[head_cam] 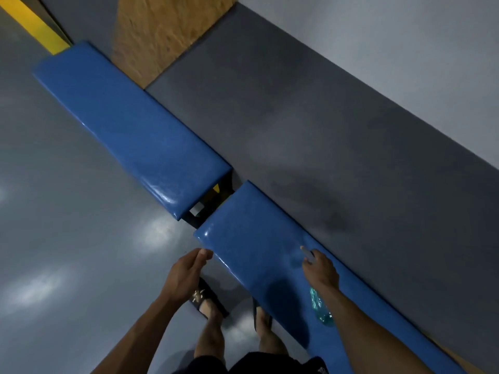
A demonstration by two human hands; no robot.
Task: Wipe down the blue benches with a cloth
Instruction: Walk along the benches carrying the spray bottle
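Blue benches stand end to end along a grey wall point(337, 109), the far bench point(129, 125) running up toward the upper left and the near bench point(251, 255) crossing the lower right, with a narrow gap between them where a dark frame point(213, 203) shows. At far left, a glossy grey floor point(67, 225) catches pale reflections, and a yellow strip point(35, 25) marks the top corner beside a brown chipboard panel point(167, 31). A person stands at the near bench in dark sandals point(206, 298). The left hand point(186, 273) hangs just off the surface's front edge, its grip released, fingers loosely curled and holding nothing. Further right, the right hand point(320, 268) is raised over the padded surface, its grip clenched on a translucent green spray bottle point(320, 309), whose pale nozzle points out past the fingers. No cloth can be made out in either hand.
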